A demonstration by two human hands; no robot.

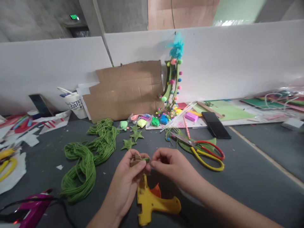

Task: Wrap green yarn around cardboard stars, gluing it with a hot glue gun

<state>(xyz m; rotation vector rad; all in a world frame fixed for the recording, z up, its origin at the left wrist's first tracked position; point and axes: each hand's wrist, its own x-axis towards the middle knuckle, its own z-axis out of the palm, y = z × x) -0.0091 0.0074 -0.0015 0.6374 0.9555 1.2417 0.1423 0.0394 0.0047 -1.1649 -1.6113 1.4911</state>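
Observation:
Pinched in my left hand point(129, 172) is a small brown cardboard piece point(134, 162) with some green yarn on one end. Just to its right, my right hand point(167, 162) has thumb and forefinger pressed together, its fingertips almost touching the piece; what they pinch is too small to make out. Beneath my hands lies a yellow glue gun point(150, 202) with an orange trigger. Two green yarn-wrapped stars point(128, 144) rest just beyond my left hand, and a loose hank of green yarn point(80, 171) spreads to the left.
Scissors point(206, 152) with red and yellow handles lie right, over a green crescent, near a black phone point(216, 125). A cardboard sheet point(128, 91) leans at the back beside a pom-pom-covered green crescent decoration point(169, 82). A magenta glue gun point(35, 209) with a cord sits front left.

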